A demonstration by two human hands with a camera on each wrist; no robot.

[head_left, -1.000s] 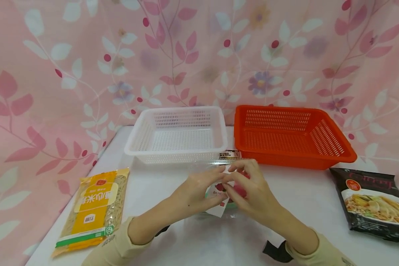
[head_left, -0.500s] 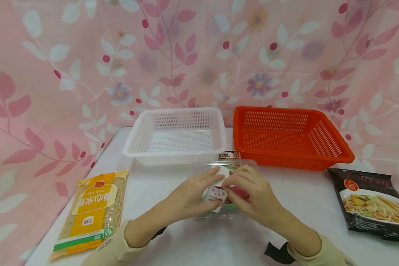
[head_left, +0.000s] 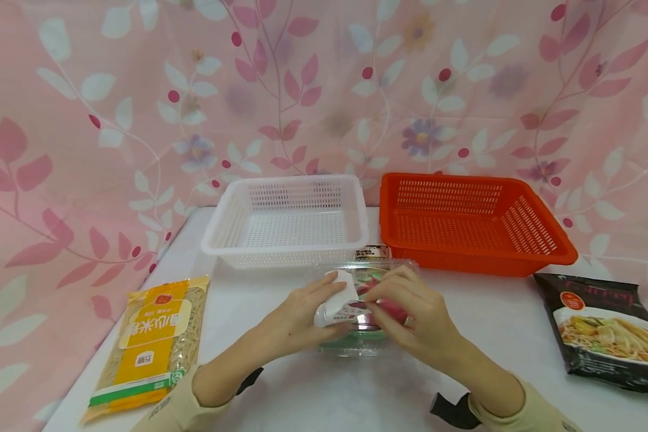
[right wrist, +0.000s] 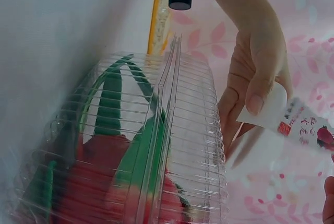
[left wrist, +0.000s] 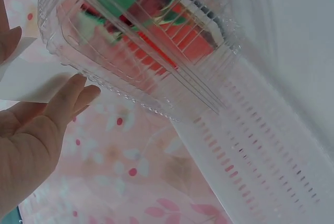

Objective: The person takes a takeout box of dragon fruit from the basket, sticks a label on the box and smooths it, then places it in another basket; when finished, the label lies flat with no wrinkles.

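Note:
A clear plastic clamshell box [head_left: 353,348] with red and green contents lies under both hands in the head view. My left hand [head_left: 302,315] holds a white-backed sticker label [head_left: 336,300] between fingers and thumb, above the box. In the right wrist view, the label [right wrist: 308,125] shows red print and a dragon fruit picture. My right hand [head_left: 423,315] pinches the label's right edge with thumb and fingertips. White paper [left wrist: 31,75] also appears at the left edge of the left wrist view. Fingers partly hide the box lid.
A white basket [head_left: 286,249] and a red basket [head_left: 475,258] stand behind the box. A yellow packet of noodles [head_left: 151,348] lies at left, a black noodle packet [head_left: 607,330] at right. A small printed item [head_left: 372,252] sits between the baskets.
My left hand has moved slightly left with the white backing, which has tilted. More of the box's lid shows between the hands. The right fingers have closed in on the label's edge.

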